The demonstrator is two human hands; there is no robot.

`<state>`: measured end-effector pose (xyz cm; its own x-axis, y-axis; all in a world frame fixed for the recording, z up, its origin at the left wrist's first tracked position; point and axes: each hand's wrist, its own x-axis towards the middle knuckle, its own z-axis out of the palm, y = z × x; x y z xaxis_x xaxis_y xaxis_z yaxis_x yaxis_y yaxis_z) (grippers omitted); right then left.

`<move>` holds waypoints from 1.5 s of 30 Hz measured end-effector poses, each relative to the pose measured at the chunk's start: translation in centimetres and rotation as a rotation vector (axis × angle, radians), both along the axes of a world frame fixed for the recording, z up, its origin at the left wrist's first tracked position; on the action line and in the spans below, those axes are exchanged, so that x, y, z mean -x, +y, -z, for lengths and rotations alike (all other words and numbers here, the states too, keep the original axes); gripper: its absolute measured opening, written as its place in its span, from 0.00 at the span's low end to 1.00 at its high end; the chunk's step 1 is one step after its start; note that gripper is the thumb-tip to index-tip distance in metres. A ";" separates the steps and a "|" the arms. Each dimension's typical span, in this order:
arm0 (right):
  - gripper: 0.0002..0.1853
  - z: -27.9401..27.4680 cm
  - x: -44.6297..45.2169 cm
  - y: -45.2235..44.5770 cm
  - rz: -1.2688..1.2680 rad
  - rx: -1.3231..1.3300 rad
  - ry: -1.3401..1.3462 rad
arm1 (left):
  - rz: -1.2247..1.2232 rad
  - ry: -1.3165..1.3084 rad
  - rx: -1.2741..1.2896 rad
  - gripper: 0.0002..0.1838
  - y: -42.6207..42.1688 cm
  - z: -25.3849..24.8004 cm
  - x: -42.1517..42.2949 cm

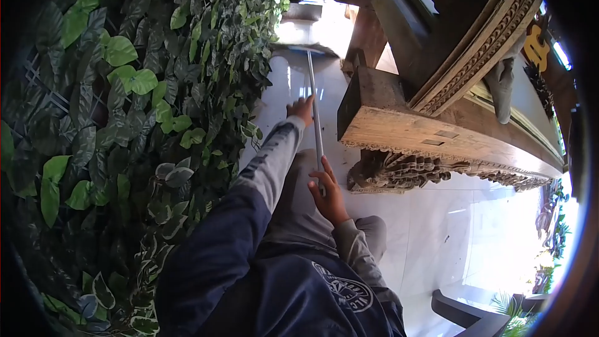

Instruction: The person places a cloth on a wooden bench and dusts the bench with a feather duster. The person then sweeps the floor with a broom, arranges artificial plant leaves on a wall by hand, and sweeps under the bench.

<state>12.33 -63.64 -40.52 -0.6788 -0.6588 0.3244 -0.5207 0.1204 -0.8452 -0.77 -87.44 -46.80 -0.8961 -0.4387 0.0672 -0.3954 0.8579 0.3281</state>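
A long, thin metallic pole, the handle of a flat mop (316, 128), runs away from me over the pale tiled floor. Its wide head, with a bluish edge, lies on the floor at the far end, partly lost in glare. Farther up the pole, my left hand (302, 111) is closed around it with the arm stretched forward. My right hand (329, 195) is nearer my body, at the pole's lower end. Its fingers curl loosely about the handle, with the index finger pointing along it.
A wall of green leaves (125, 81) rises close on my left. To my right stands heavy carved wooden furniture (437, 128), its corner near the pole. A dark frame piece (468, 312) is at the lower right. Glossy tiles (430, 224) reflect bright light.
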 end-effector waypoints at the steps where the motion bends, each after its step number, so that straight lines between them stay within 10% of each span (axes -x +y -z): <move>1: 0.07 0.6 0.3 -0.3 0.004 0.002 -0.013 | -0.050 0.081 -0.056 0.33 0.6 1.1 -1.1; 11: 0.07 2.1 0.4 6.4 0.096 0.028 -0.164 | -0.440 0.772 -0.488 0.11 1.5 8.8 -15.4; 15: 0.07 2.7 -0.4 7.4 0.106 0.031 -0.217 | -0.532 0.577 -0.468 0.15 1.6 12.4 -22.8; 24: 0.07 3.3 0.2 7.8 0.056 0.035 -0.265 | 0.148 0.097 -0.635 0.22 2.3 18.9 -25.9; 33: 0.06 2.7 -0.3 8.3 0.043 0.009 -0.351 | -0.149 -0.005 -0.986 0.17 3.9 25.6 -25.0; 35: 0.07 3.1 0.2 8.7 0.013 0.000 -0.320 | -0.273 0.065 -1.136 0.17 4.6 21.8 -23.9; 37: 0.08 3.2 0.4 9.0 0.004 0.009 -0.333 | -0.019 -0.205 -0.765 0.16 4.9 11.6 -24.9; 45: 0.08 3.7 1.2 9.9 -0.024 0.020 -0.359 | -0.140 -0.114 -0.529 0.12 4.1 14.3 -24.1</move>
<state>11.09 -53.72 -44.21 -0.7361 -0.6719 0.0815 -0.1929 0.0929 -0.9768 23.36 -83.34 -61.14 -0.8153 -0.5019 -0.2887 -0.5522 0.5243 0.6482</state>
